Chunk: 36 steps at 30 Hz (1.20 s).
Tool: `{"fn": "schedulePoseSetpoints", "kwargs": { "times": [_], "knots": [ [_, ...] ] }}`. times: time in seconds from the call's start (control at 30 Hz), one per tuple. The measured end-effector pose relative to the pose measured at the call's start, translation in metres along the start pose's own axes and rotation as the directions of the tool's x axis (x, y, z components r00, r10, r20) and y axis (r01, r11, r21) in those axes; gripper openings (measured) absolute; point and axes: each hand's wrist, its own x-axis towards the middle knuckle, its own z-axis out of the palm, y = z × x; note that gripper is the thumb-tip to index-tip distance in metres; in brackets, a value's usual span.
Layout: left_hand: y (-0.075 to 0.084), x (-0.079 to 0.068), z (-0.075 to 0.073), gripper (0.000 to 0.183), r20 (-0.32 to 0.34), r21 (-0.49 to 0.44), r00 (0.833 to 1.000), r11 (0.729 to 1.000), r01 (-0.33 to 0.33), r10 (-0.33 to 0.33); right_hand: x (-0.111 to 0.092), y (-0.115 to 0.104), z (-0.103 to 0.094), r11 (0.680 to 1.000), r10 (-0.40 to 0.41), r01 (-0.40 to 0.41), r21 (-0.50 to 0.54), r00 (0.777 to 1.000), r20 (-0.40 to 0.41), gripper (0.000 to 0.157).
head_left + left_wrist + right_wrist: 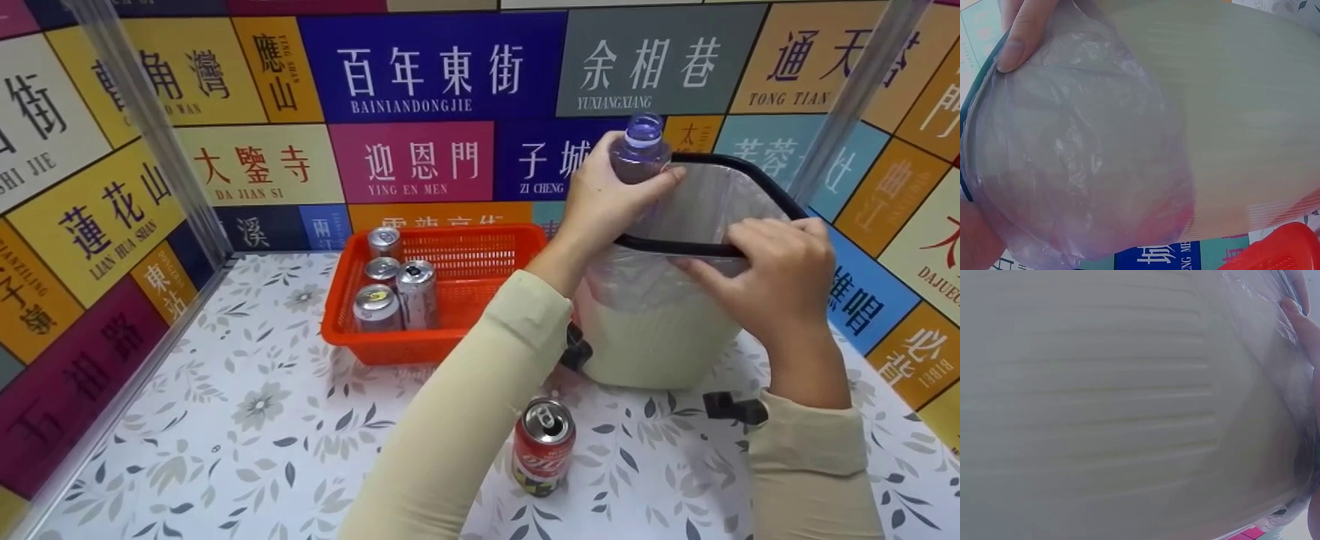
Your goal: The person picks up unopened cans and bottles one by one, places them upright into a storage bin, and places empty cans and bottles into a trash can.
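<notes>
A clear, purple-tinted plastic bottle (643, 146) stands neck up at the left of the bin's mouth, its lower body hidden. My left hand (611, 191) holds it, thumb and fingers round the upper part. With my right hand (784, 274) I grip the black rim at the near right side of a pale waste bin (652, 337), thumb outside, fingers over the edge. A clear plastic liner (1084, 129) is folded over this rim. In the left wrist view a thumb (1013, 53) presses the liner near the edge.
To the left of the bin stands a red plastic basket (420, 345) with several cans (377, 307). A red drink can (543, 446) stands upright on the floral tabletop (225, 450), between my forearms. Walls with printed signs (442, 64) enclose the table.
</notes>
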Motion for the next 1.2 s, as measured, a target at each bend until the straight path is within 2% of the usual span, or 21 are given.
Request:
{"fn": "schedulePoseSetpoints", "kwargs": {
  "times": [0.27,0.5,0.7,1.0,1.2],
  "knots": [
    [-0.0006,0.0000,-0.0006,0.061,0.012,-0.003,1.000,1.000,-0.013,0.013,-0.0004,-0.0041,0.0022,0.998,0.051,-0.049,0.043,0.998,-0.046,0.066],
    [0.0005,-0.0008,-0.0012,0.063,0.006,-0.009,1.000,1.000,0.017,-0.017,-0.0002,-0.0044,0.0025,0.998,0.047,-0.045,0.042,0.998,-0.045,0.068],
    [0.0002,-0.0011,-0.0022,0.067,0.003,-0.019,1.000,1.000,0.015,-0.015,-0.0004,-0.0039,0.0022,0.998,0.047,-0.045,0.045,0.998,-0.043,0.070],
    [-0.0021,-0.0027,-0.0013,0.058,0.010,-0.141,1.000,0.990,-0.018,0.020,-0.0006,-0.0055,0.0020,0.998,0.051,-0.048,0.047,0.997,-0.055,0.065],
    [-0.0047,-0.0022,-0.0027,0.055,0.013,-0.182,0.999,0.982,-0.049,0.053,-0.0010,-0.0048,0.0022,0.998,0.053,-0.051,0.036,0.998,-0.045,0.065]
  ]
}}
